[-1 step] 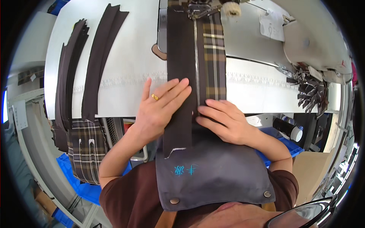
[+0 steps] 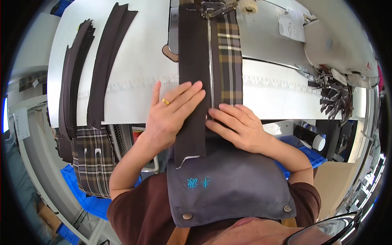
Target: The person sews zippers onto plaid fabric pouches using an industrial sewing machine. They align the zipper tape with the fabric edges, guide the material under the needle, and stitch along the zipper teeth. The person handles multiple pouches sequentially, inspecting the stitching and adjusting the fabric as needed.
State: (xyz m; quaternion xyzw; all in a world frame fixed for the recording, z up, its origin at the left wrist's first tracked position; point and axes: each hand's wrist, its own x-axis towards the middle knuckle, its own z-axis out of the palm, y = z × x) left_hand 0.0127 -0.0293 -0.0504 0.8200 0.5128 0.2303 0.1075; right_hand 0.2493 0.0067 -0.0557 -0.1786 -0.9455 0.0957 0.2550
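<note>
A long dark brown fabric strip runs from under the sewing machine's presser foot toward me, its near end hanging past the table edge over my apron. Beside it on the right lies a plaid fabric panel. Between them runs a narrow silvery line that looks like zip teeth. My left hand rests flat on the dark strip, fingers stretched out, a gold ring on one. At the panel's near end, my right hand lies with extended fingers, fingertips touching the seam by the silvery line. Its thumb is hidden.
Loose dark strips and a stack of more strips lie on the table at left. A plaid pile hangs below. At right are scissors, a bundle of scraps and a black bottle.
The dark strip and plaid panel have shifted slightly away from me, toward the machine. My right hand has moved a little left and forward; my left hand has edged forward.
</note>
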